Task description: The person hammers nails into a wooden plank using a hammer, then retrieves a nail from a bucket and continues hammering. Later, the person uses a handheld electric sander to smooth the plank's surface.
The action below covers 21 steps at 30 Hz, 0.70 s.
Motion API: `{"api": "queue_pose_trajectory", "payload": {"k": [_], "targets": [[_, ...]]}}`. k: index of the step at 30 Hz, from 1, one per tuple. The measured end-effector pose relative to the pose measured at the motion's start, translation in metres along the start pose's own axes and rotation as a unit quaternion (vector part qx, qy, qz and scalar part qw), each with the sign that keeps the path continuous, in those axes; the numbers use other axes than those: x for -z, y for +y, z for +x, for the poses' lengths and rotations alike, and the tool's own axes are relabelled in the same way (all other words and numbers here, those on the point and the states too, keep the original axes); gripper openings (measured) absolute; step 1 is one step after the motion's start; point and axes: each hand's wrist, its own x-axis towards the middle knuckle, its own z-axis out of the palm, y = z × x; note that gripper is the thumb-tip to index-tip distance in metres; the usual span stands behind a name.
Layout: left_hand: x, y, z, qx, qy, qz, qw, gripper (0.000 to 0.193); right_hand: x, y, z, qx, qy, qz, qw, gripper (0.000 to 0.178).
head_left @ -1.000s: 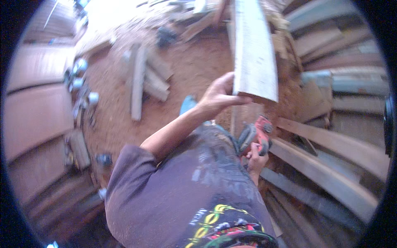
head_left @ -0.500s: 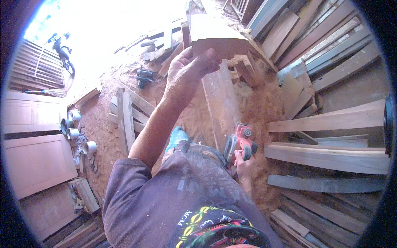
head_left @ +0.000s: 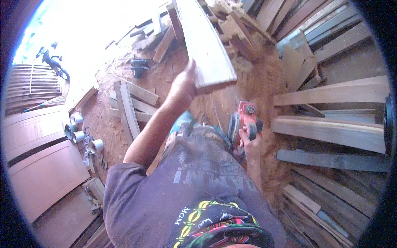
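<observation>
My left hand [head_left: 189, 82] grips the near end of a pale wooden board [head_left: 209, 53] by its left edge, with most fingers hidden beneath. The board stretches away from me, and its face is bright with light. Lower and to the right, my right hand [head_left: 251, 142] is wrapped round the handle of a red and black power tool [head_left: 247, 118], which looks like a hand planer. The tool hangs beside my right thigh, apart from the board.
Sawdust covers the ground [head_left: 165, 78]. Stacked planks [head_left: 331, 132] fill the right side. A dark power tool [head_left: 139, 67] lies beyond some crossed offcuts [head_left: 126, 105]. Panel doors [head_left: 47, 177] and white cups [head_left: 96, 146] are at left; a motorbike [head_left: 53, 62] stands far left.
The board has tilted down and come nearer, so its long upper face shows now instead of mainly its end. My left hand has lowered with it. My right hand still holds the red tool.
</observation>
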Motion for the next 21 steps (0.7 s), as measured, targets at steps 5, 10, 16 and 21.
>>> {"api": "queue_pose_trajectory", "payload": {"k": [5, 10, 16, 21], "targets": [[0.063, -0.137, 0.057, -0.007, 0.045, 0.211, 0.976, 0.065, -0.002, 0.003, -0.004, -0.023, 0.037, 0.012, 0.999, 0.034], [0.07, -0.114, 0.102, -0.043, -0.075, 0.49, 0.868, 0.059, -0.002, -0.004, -0.01, -0.015, 0.044, 0.033, 0.998, 0.046], [0.09, -0.111, 0.13, -0.067, -0.113, 0.571, 0.81, 0.042, -0.012, -0.038, -0.016, -0.008, -0.004, 0.024, 1.0, 0.048], [0.105, -0.111, 0.13, -0.052, -0.152, 0.512, 0.844, 0.037, -0.035, -0.059, 0.023, -0.023, -0.051, -0.109, 0.993, 0.042]]}}
